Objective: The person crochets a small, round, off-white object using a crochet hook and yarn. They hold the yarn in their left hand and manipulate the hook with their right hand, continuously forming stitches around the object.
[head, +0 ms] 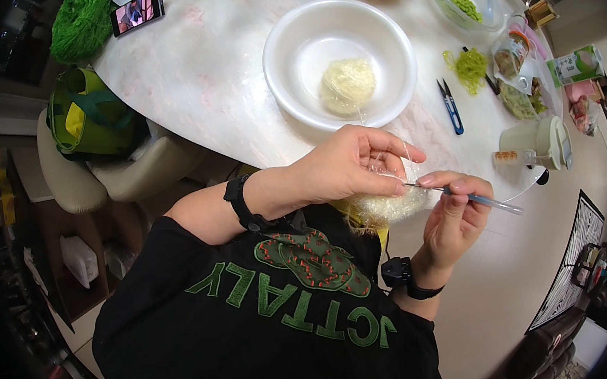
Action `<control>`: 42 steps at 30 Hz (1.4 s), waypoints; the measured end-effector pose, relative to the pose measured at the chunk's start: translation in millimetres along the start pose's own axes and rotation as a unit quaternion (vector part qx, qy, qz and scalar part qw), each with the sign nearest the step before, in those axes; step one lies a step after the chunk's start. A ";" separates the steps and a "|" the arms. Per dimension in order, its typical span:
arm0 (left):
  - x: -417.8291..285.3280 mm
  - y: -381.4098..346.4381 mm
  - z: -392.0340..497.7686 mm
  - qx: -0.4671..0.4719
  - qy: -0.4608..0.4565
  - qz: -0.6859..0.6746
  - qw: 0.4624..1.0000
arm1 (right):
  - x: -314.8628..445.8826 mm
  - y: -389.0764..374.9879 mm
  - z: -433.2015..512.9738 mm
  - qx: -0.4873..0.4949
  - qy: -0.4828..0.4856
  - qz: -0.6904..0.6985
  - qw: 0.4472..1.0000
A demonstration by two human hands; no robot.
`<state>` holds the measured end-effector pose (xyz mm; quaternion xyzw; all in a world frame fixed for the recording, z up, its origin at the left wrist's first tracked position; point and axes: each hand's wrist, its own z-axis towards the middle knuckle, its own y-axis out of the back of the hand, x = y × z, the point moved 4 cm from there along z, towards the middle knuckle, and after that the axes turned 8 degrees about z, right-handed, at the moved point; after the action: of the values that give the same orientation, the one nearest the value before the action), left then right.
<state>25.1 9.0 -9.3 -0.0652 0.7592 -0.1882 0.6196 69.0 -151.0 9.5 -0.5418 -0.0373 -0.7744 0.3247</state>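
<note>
My left hand (347, 161) pinches the top edge of a fuzzy cream crocheted piece (389, 206) between thumb and fingers. A strand of the yarn runs over its raised index finger. My right hand (458, 204) grips a crochet hook (491, 202) with a translucent bluish handle, its metal tip at the left thumb and the edge of the work. Beyond my hands, a ball of cream fuzzy yarn (348, 86) lies in a white plastic basin (280, 89), and a thread rises from it towards my left hand. The hook's very tip is hidden among the fibres.
Blue-handled thread snips (450, 107) lie right of the basin, near a tangle of yellow-green yarn (469, 70). A lidded cup (536, 139) stands near the table's right edge. At left are a phone (138, 11), green yarn (82, 23) and a green bag (89, 114) on a chair.
</note>
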 end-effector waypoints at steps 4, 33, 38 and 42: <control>3.5 3.4 -0.1 0.009 -0.001 -0.035 0.999 | 6.1 -3.7 0.2 0.012 0.014 -0.034 0.999; 4.6 -8.3 -4.3 0.001 -0.004 -0.156 0.988 | 2.4 -26.2 -14.6 0.106 0.348 -0.441 0.821; 4.8 -5.6 -2.0 0.054 0.040 -0.225 0.972 | 1.9 -13.8 -13.8 0.025 0.251 -0.159 0.954; 0.7 -6.8 1.0 0.012 0.017 -0.190 0.982 | -15.6 -1.9 -7.5 -0.074 0.026 0.096 0.992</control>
<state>25.0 2.3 -7.6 -0.1975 0.7410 -0.3127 0.5605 64.9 -145.4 -6.5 -0.5452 0.0810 -0.7541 0.3571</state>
